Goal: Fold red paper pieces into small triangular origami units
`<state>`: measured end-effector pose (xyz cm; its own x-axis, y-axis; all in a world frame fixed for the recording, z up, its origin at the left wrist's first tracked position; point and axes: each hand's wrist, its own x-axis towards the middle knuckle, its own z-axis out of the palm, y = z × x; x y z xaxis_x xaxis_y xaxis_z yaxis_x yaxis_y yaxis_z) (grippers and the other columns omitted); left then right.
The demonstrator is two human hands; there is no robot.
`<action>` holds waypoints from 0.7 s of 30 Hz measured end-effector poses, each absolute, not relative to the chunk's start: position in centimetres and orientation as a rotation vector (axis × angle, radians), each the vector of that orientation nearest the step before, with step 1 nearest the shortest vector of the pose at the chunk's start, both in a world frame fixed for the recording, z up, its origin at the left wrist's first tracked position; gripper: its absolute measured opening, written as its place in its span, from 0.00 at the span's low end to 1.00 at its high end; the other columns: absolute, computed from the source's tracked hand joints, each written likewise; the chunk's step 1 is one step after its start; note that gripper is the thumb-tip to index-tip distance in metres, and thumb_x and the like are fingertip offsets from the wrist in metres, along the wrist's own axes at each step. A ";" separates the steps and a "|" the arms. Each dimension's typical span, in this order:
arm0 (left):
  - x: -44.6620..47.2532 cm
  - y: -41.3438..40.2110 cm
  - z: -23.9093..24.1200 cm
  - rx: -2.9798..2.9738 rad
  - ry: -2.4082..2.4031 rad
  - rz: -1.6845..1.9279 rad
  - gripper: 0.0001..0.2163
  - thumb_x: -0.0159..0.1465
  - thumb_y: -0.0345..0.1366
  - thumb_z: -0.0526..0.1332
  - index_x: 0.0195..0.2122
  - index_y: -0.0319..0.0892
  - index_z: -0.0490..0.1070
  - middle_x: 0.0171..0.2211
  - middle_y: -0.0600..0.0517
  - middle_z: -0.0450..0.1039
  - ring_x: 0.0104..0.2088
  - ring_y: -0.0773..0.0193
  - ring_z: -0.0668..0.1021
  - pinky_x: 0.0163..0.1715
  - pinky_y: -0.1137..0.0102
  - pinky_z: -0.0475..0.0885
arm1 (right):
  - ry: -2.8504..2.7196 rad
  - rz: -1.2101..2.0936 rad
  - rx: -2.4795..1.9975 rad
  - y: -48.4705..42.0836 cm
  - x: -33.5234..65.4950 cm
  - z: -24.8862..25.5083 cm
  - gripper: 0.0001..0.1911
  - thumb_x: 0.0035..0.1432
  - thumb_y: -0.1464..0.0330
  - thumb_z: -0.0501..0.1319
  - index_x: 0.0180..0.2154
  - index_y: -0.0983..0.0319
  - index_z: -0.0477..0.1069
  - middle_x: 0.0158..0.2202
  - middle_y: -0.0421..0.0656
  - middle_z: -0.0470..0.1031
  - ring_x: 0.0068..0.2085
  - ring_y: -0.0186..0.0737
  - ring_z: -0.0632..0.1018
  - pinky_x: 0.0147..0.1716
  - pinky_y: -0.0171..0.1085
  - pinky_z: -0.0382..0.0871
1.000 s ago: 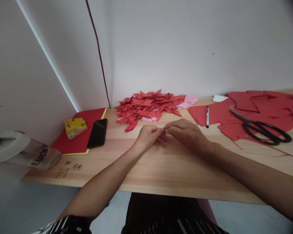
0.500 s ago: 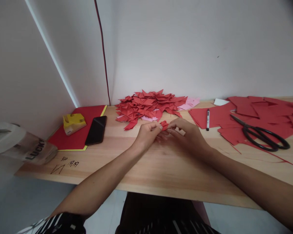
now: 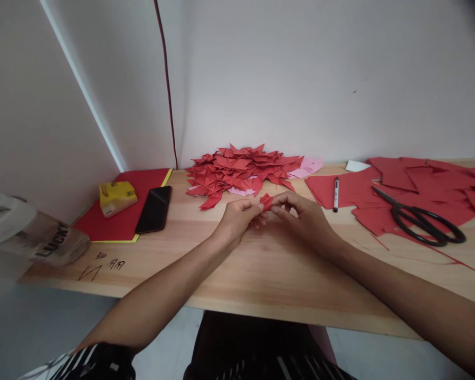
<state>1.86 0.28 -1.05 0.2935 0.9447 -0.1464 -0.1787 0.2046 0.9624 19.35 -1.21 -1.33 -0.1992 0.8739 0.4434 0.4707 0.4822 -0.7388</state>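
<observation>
Between my two hands is a small folded piece of red paper, pinched above the wooden table. My left hand grips it from the left, thumb on top and fingers curled beneath. From the other side, the thumb and fingertips of my right hand close on its right edge. The fingers partly cover the paper, so its full shape is hidden. Just beyond my hands lies a heap of folded red paper pieces, with some pink paper at its right side.
Right of my hands are a marker, black-handled scissors and cut red sheets. To the left, a black phone and a yellow packet rest on red card. A lidded cup stands at the table's left end.
The red paper has turned slightly between my fingers and shows more of its surface. Both hands stay in nearly the same place. The camera view has shifted a little.
</observation>
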 end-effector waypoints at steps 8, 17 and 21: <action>1.9 0.2 -1.1 1.097 0.959 0.986 0.08 0.54 0.35 0.66 0.24 0.36 0.72 0.21 0.52 0.73 0.19 0.74 0.71 0.21 0.77 0.64 | -1.910 0.537 -1.065 -1.3 19.3 -1.2 0.04 0.62 0.66 0.60 0.36 0.58 0.74 0.37 0.44 0.78 0.35 0.40 0.75 0.32 0.39 0.68; 2.2 0.0 -1.3 1.225 0.948 1.099 0.07 0.55 0.34 0.64 0.24 0.36 0.72 0.21 0.53 0.72 0.21 0.73 0.71 0.23 0.76 0.65 | -1.767 0.657 -1.184 -1.3 18.9 -1.4 0.04 0.60 0.66 0.62 0.34 0.60 0.73 0.34 0.43 0.78 0.32 0.38 0.74 0.30 0.37 0.66; 2.2 0.1 -1.3 1.265 0.945 1.111 0.07 0.56 0.35 0.64 0.24 0.36 0.72 0.21 0.53 0.72 0.21 0.72 0.71 0.23 0.75 0.65 | -1.700 0.772 -1.138 -1.1 18.9 -1.6 0.07 0.59 0.63 0.63 0.33 0.60 0.72 0.33 0.42 0.77 0.32 0.38 0.75 0.31 0.38 0.67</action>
